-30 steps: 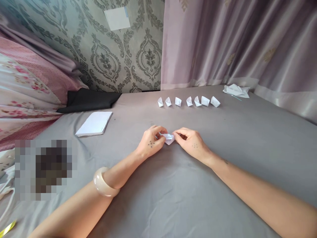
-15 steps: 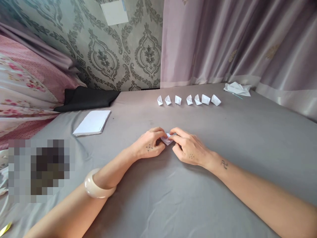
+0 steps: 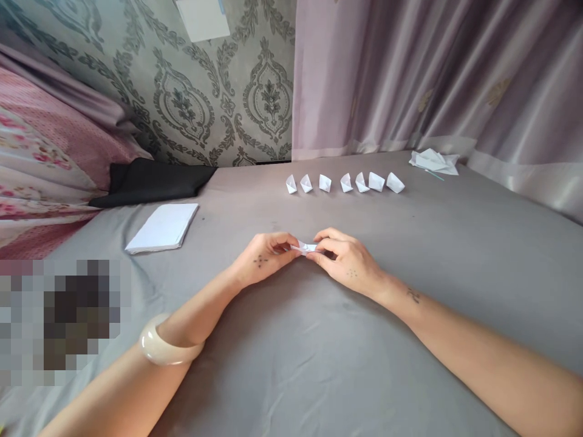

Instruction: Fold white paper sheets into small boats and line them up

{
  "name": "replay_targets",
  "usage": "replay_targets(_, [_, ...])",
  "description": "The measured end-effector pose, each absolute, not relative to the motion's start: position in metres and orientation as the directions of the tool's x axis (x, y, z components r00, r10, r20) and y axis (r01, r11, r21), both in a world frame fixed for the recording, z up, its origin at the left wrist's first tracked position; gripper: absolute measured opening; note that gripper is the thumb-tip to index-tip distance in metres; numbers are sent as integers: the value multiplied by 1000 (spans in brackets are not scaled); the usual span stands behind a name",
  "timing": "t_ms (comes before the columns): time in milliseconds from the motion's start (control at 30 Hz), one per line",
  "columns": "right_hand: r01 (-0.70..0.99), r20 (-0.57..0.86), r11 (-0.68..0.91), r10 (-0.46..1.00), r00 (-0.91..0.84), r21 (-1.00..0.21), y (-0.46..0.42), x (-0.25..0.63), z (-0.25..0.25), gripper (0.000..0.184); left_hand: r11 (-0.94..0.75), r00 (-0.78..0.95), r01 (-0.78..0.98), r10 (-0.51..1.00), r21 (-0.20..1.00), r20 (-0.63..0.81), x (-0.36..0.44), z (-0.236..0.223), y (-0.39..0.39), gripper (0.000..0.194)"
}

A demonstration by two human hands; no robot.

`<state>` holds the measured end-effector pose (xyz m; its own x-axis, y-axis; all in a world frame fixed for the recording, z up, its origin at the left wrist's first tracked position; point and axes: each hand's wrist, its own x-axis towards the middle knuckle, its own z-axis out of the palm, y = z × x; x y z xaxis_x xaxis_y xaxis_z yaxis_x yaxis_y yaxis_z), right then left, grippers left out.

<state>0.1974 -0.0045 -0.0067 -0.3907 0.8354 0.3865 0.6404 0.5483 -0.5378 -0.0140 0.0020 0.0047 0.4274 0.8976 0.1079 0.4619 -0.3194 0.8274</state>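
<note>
A small piece of folded white paper [image 3: 304, 247] is held between my two hands, over the middle of the grey cloth surface. My left hand [image 3: 268, 256] pinches its left end between thumb and fingers. At the other end, my right hand [image 3: 342, 258] grips the paper with thumb and forefinger. My fingertips cover both ends, so only the middle of the fold shows. Beyond my hands stands a row of several small folded paper boats [image 3: 347, 183], white like the piece I hold.
To the left lies a stack of white paper [image 3: 163, 227], with a black cloth [image 3: 155, 181] behind it. More folded white paper [image 3: 433, 162] lies at the back right beside a thin bluish stick [image 3: 435, 175]. Curtains [image 3: 364, 73] and a patterned wall [image 3: 218, 91] border the far edge.
My thumbs have come up to the near side of the paper, and it now looks flatter and more stretched out sideways. The whole view has shifted slightly.
</note>
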Motion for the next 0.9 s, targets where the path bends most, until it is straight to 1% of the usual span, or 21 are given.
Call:
replay_targets(67, [570,383,516,857,-345,-639,-4,196,-7,18,-230,410,302,908,925,92,-12,5,1,14])
replay_targets(133, [512,389,498,867,-311,-700,-3,195,-8,16,-186,398,158,911,970,110,-8,6,0,13])
replay_targets(167, [496,401,503,864,-303,-708,-3,194,-8,16,-188,390,105,911,977,133,-6,7,-1,12])
replay_targets(233, [497,448,539,842,-300,-680,-4,194,-8,12,-221,363,44,912,974,190,-3,9,-2,12])
replay_targets(300, [534,495,577,813,-306,-618,-6,194,-8,6,-266,336,37,911,963,239,-1,9,-4,11])
replay_targets(433, [591,566,631,757,-327,-502,-10,194,-7,18,-367,320,128,895,921,312,-2,4,-4,9])
replay_targets(567, [653,576,631,741,-347,-419,-12,194,-6,18,-430,317,171,876,887,364,-4,0,-4,7])
replay_targets(800, [657,582,655,716,-385,-372,-13,193,-5,17,-458,332,186,862,869,384,-4,-1,-4,8])
replay_targets(900, [615,594,681,702,-393,-397,-12,193,-6,20,-451,321,155,864,879,387,-2,-1,-5,6])
